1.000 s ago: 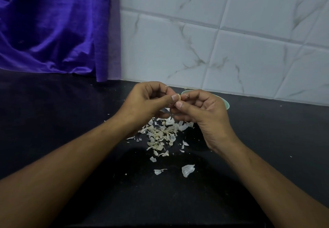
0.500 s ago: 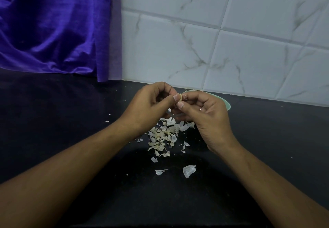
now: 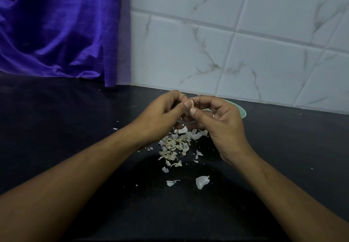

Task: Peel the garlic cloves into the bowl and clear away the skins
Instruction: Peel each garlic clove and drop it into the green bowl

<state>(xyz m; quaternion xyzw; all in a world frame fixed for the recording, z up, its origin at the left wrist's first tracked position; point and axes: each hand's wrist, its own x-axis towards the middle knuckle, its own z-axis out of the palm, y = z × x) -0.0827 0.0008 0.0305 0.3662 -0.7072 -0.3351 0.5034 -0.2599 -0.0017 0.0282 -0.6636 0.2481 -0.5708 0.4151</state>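
Note:
Both my hands meet above the dark counter, fingertips together on a small pale garlic clove [image 3: 192, 103]. My left hand [image 3: 160, 116] pinches it with curled fingers and thumb, and my right hand [image 3: 219, 124] pinches it from the other side. A ring shows on a right finger. Behind my right hand a pale green bowl [image 3: 242, 112] shows only part of its rim; its contents are hidden. Under my hands lies a pile of white garlic skins [image 3: 175, 144].
Loose skin flakes [image 3: 202, 181] lie nearer to me on the black counter [image 3: 56, 128]. A white marbled tile wall [image 3: 226, 43] stands close behind the bowl, and a purple cloth [image 3: 56, 28] hangs at the back left.
My hands have stayed together over the pile, with the fingers shifting slightly on the clove. The skins on the counter lie as before.

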